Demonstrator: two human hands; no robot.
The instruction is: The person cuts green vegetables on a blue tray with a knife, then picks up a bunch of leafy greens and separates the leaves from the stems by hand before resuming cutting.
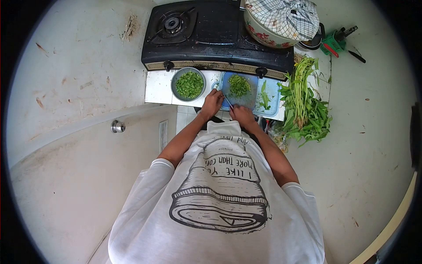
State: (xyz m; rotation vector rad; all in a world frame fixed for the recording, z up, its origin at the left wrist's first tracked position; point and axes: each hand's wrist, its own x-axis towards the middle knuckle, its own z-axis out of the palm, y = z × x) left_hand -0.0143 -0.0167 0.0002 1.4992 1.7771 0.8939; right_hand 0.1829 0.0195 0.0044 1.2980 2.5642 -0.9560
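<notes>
My right hand (241,115) is closed around the handle of a knife (226,100), its blade angled up and left over the near edge of a blue tray (274,110). Beside the blade tip, my left hand (212,102) has its fingers curled together; whatever is in them is too small to make out. A heap of chopped greens (238,86) lies on the cutting board (251,99) at the tray's left side. A few loose leaves (264,96) rest in the right part. To the left stands a grey bowl (173,90) filled with chopped greens.
Behind the tray is a black gas stove (215,44), bearing a floral pot (268,37) covered with a checked cloth (285,17). A bunch of long-stemmed leafy greens (303,101) hangs over the counter's right end. A green basket (335,43) with utensils sits at the back right.
</notes>
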